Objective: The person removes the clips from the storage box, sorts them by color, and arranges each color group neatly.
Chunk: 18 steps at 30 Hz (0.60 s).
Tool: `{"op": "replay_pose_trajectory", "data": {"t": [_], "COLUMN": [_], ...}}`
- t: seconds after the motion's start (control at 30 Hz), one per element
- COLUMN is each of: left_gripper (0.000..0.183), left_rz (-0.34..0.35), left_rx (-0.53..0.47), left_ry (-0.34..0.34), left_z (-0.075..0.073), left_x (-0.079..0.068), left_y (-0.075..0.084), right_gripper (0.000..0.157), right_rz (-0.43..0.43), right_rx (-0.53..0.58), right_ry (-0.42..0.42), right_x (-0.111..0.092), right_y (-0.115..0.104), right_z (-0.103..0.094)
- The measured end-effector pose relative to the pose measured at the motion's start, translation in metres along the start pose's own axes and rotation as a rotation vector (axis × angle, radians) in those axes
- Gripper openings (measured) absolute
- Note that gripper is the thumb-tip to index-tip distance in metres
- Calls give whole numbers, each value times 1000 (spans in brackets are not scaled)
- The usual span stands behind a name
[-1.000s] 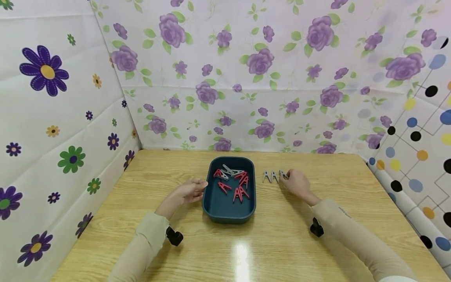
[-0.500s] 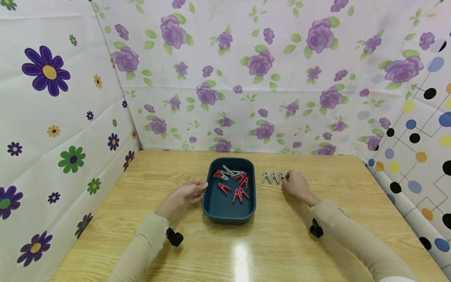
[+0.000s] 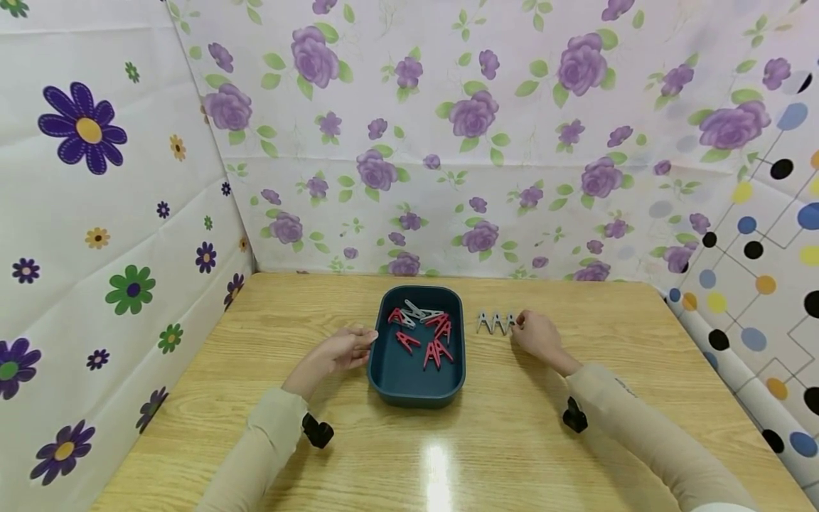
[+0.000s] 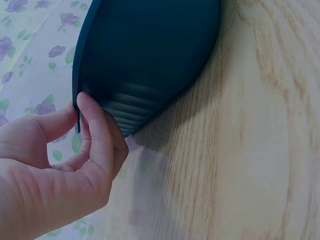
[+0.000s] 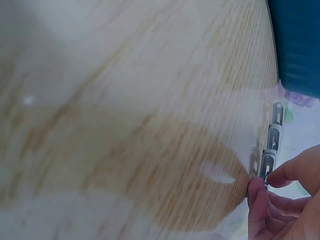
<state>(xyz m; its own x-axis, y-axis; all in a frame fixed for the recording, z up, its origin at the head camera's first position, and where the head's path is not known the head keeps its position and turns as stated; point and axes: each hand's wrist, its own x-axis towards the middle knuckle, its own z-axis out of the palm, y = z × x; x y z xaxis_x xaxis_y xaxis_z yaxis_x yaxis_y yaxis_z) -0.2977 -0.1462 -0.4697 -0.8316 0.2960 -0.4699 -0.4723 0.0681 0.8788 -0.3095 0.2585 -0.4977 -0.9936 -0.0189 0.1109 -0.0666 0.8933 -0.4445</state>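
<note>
Bin [image 3: 416,380] (smooth, rounded): left hand [image 3: 344,346] pinches its rim [image 4: 79,65], right hand [image 3: 537,334] a grey clip [image 3: 510,321].

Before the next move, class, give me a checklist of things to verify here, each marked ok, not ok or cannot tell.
1. Bin upright: ok, the dark blue bin stands on the wooden table.
2. Bin held: ok, the left hand pinches its rim.
3. Gray clips lined up: ok, three stand out as a row right of the bin.
4. End clip in hand: ok, the right hand pinches the rightmost gray clip.
5. Grip firm enough: cannot tell, finger pressure does not show.
6. Bin sorted by colour: not ok, red clips share it with light gray clips.
</note>
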Motion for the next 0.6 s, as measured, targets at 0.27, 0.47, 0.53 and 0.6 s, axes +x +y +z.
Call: {"op": "replay_pose_trajectory", "data": {"t": [0.27, 0.47, 0.53, 0.6], "left_gripper": [40, 31, 29, 29], "left_rz": [0, 8, 10, 11], "left_rx": [12, 1, -3, -1], "left_ry": [0, 0, 1, 1], "left_z": [1, 1, 0, 0], "left_x": [-1, 0, 1, 1], "left_y": [1, -1, -1, -1], "right_gripper": [22, 24, 24, 25], "right_rz": [2, -17, -23, -33], "right_rx": [18, 42, 55, 69], "right_ry": [16, 53, 65, 85], "right_x": [-2, -2, -1, -1], "right_y": [1, 2, 2, 2], "right_z": [-1, -4, -5, -6]}}
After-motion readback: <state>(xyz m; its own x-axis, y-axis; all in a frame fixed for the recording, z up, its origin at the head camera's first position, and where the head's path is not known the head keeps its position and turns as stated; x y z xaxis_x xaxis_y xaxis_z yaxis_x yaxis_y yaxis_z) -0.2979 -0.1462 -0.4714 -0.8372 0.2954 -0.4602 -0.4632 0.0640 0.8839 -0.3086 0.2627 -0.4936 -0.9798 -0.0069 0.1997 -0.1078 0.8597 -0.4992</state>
